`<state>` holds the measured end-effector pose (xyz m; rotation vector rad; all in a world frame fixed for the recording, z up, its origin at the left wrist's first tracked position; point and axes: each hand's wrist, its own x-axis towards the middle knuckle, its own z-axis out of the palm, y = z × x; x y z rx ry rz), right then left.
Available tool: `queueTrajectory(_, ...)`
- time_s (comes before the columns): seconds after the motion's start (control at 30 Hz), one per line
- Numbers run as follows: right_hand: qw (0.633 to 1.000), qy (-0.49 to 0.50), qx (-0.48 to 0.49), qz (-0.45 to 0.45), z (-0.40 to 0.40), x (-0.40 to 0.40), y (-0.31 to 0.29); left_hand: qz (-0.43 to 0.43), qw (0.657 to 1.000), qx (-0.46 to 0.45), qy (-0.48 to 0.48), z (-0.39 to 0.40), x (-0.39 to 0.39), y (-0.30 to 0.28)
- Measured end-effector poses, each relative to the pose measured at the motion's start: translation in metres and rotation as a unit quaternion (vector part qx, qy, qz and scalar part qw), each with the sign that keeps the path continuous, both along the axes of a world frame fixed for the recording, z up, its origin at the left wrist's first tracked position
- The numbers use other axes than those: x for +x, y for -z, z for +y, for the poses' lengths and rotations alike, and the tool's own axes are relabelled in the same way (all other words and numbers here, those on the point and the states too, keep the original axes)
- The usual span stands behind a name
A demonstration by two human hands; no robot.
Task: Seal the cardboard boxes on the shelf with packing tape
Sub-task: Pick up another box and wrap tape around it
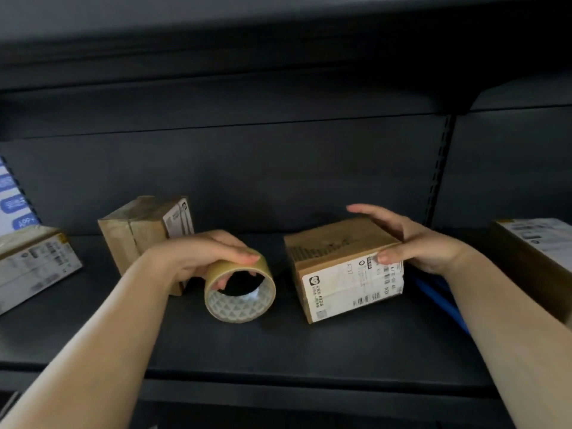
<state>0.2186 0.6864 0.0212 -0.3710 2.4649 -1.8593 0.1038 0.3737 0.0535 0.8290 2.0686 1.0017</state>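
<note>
The landmark is the roll of brown packing tape (240,287), which stands on its edge on the dark metal shelf (278,342) with its open core facing the camera.

Left hand (201,255): grasps the roll from above, fingers curled over the top of the tape band and a fingertip visible inside the core.

Right hand (411,243): grasps the labelled cardboard box (343,267) just right of the roll. The fingers lie along the far top edge of the box, and the thumb presses on the front top edge above the white shipping label (356,289). The box rests on the shelf, turned slightly, and does not touch the roll.

Behind and left of the roll, a second cardboard box (145,233) stands upright on the shelf; the left wrist partly covers it. Well to the left of the roll, a flat labelled parcel (34,267) lies at the frame edge, with a blue-and-white printed package (15,199) behind it. Well to the right of the roll, beyond the held box, another labelled box (535,252) sits at the shelf end, with a blue item (439,298), not identifiable, in front of it.
</note>
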Motion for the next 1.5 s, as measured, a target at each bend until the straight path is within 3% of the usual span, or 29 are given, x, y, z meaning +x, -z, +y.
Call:
queueTrajectory(0.17, 0.995, -0.024, 0.052, -0.079, 0.015, -0.003, 0.002, 0.017, 0.998, -0.063, 0.005, 0.019, 0.015, 0.001)
queueTrajectory(0.27, 0.984, -0.01, 0.128, -0.127, 0.015, -0.004, -0.012, -0.025, 0.998, -0.048, 0.006, 0.024, 0.019, -0.002)
queueTrajectory(0.3, 0.969, 0.018, 0.206, -0.132, 0.011, -0.004, -0.017, -0.048, 0.998, -0.044, 0.01, 0.026, 0.02, 0.0)
queueTrajectory(0.37, 0.898, 0.088, 0.414, -0.122, -0.003, -0.002, -0.031, -0.072, 0.997, -0.04, 0.006, 0.03, 0.024, 0.003)
queueTrajectory(0.4, 0.868, 0.106, 0.476, -0.097, -0.014, 0.003, -0.037, -0.075, 0.997, -0.035, -0.012, 0.033, 0.028, 0.004)
queueTrajectory(0.43, 0.859, 0.113, 0.494, -0.067, -0.028, 0.009, -0.042, -0.072, 0.996, -0.026, -0.036, 0.036, 0.032, 0.005)
queueTrajectory(0.53, 0.866, 0.143, 0.48, 0.004, -0.075, 0.022, -0.044, -0.068, 0.994, 0.0, -0.091, 0.036, 0.041, 0.011)
queueTrajectory(0.67, 0.823, 0.184, 0.534, -0.063, -0.106, 0.005, -0.025, 0.044, 0.997, 0.005, -0.07, 0.023, 0.044, 0.021)
queueTrajectory(0.73, 0.82, 0.195, 0.536, -0.053, -0.102, -0.009, -0.02, 0.086, 0.993, 0.035, -0.071, 0.02, 0.044, 0.023)
queueTrajectory(0.87, 0.845, 0.186, 0.502, -0.011, -0.089, -0.027, -0.014, 0.044, 0.992, 0.095, -0.072, 0.024, 0.047, 0.027)
queueTrajectory(1.07, 0.908, 0.138, 0.395, 0.0, -0.076, -0.028, -0.015, 0.058, 0.989, 0.123, -0.057, 0.043, 0.055, 0.03)
queueTrajectory(1.2, 0.914, 0.114, 0.389, -0.013, -0.073, -0.029, -0.018, 0.077, 0.987, 0.137, -0.041, 0.055, 0.058, 0.027)
queueTrajectory(1.27, 0.918, 0.135, 0.372, -0.023, -0.07, -0.02, -0.025, 0.064, 0.987, 0.13, -0.064, 0.059, 0.058, 0.029)
queueTrajectory(1.33, 0.923, 0.225, 0.312, -0.023, -0.06, -0.002, -0.034, 0.044, 0.987, 0.134, -0.077, 0.061, 0.059, 0.033)
queueTrajectory(1.4, 0.872, 0.327, 0.363, -0.043, -0.039, 0.02, -0.031, 0.044, 0.984, 0.151, -0.081, 0.064, 0.061, 0.035)
queueTrajectory(1.5, 0.758, 0.366, 0.507, -0.188, -0.014, 0.038, -0.013, 0.049, 0.982, 0.16, -0.091, 0.067, 0.061, 0.035)
